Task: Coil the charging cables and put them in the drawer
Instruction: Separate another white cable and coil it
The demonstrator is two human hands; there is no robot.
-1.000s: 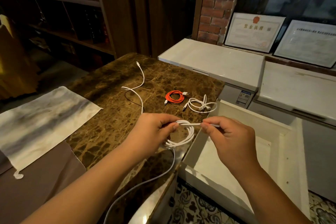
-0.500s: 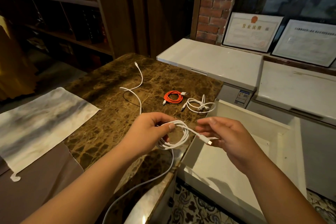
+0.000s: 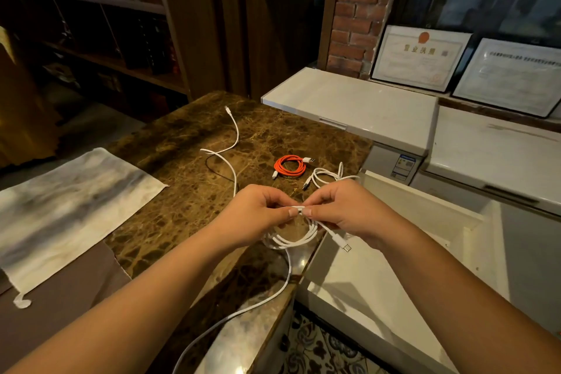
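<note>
i see the right hand (image 3: 343,209) has moved in; now both it and the left hand (image 3: 258,215) pinch the white cable (image 3: 299,238).

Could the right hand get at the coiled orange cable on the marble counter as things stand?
Probably not at once: the right hand is pinching the white cable together with the left hand. Nothing lies between it and the coiled orange cable, though.

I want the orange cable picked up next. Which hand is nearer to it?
Left, narrowly. The orange cable lies on the table beyond both hands; the left hand is just below it, the right hand below and further to the right.
</note>
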